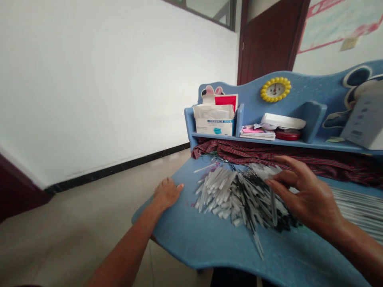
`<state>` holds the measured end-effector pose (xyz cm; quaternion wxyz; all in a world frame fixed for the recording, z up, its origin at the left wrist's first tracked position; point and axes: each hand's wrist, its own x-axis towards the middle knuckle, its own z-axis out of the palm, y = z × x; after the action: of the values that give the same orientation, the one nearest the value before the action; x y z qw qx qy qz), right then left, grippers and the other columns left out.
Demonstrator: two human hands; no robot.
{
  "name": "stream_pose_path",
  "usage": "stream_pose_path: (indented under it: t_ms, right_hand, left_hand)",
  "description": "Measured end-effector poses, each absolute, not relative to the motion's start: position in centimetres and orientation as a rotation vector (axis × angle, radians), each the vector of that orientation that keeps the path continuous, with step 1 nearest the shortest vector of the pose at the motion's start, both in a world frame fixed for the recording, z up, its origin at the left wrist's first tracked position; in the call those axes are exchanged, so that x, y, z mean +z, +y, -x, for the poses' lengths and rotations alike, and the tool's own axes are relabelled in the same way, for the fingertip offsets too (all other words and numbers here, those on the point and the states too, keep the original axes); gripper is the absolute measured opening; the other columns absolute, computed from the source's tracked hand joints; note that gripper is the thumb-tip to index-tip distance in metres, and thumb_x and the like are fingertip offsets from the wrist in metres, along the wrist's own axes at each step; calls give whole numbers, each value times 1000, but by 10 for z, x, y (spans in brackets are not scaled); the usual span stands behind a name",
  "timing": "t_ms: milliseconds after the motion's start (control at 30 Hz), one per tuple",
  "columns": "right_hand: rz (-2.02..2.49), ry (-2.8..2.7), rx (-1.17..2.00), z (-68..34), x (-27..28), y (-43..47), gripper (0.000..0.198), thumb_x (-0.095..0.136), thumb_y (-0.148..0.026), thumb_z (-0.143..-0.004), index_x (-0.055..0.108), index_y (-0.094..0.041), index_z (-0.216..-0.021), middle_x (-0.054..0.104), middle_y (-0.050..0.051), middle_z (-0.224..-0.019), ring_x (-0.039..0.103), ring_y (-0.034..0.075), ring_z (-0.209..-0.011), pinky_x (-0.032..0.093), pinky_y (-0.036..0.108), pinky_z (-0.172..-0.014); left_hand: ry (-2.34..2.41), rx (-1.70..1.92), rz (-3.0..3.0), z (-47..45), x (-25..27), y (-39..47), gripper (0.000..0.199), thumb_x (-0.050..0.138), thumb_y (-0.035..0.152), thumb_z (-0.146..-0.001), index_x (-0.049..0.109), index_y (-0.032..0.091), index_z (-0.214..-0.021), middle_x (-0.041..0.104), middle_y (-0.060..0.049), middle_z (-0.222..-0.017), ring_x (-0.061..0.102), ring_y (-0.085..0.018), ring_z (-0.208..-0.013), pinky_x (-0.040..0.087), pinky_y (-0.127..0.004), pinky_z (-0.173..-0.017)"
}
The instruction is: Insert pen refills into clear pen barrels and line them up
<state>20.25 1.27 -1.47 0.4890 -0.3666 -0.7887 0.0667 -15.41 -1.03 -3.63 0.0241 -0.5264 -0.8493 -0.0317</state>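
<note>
My left hand [166,194] lies on the left edge of the blue table, thumb out to the side and fingers partly hidden behind the knuckles; nothing shows in it. Over the right side of a heap of slim clear tubes [220,183], which look like pen barrels, is my right hand [308,191]. Its thumb and a finger pinch the top of one translucent pen barrel [274,209], which hangs nearly upright, slightly blurred. The index finger stretches out above the pinch. Dark thin sticks and black-ended pieces [251,199] lie mixed into the heap.
Rows of slim pale rods [356,209] lie right of my right hand. A rumpled checked cloth [245,151] runs along the table's back. Above it, a blue shelf [227,138] bears a mask box [214,125], papers [257,134] and a red tin [287,135]. A white wall stands left.
</note>
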Motion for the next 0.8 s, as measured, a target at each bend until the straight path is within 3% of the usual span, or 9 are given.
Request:
stream_pose_path:
  t_ms: [167,300,567,800]
  right_hand:
    - [838,-1916,157,-200,-12,10,50,58,-27,-83,39,-21,-129,68,-1,-72,65,15,-65,50,26,-61]
    - [811,-1919,192,-199,-10,10,49,56,-25,-84,38,-20,-129,66,-2,-70,64,14,-63,49,26,-62]
    - [804,-1931,243,-200,-6,11,48,55,-20,-84,37,-18,-128,63,-3,-67,60,13,-62,46,25,-64]
    - [796,-1913,213,-202,-9,14,48,54,-19,-84,37,-17,-129,63,-3,-67,60,13,-62,46,24,-64]
  left_hand:
    - [-2539,-174,1718,141,-61,-19,48,34,41,-88,55,6,-114,48,-24,-132,40,-33,-127,29,-44,-103]
    - [-2491,-264,1870,129,-59,-13,51,38,37,-86,49,3,-123,40,-25,-139,33,-34,-132,27,-45,-106]
    - [-2344,-568,2116,104,-54,4,50,29,22,-86,41,14,-134,50,-12,-136,46,-21,-126,36,-36,-103]
    - [-2363,-659,2049,109,-44,7,50,28,24,-85,48,2,-125,53,-19,-131,50,-23,-122,37,-35,-103]
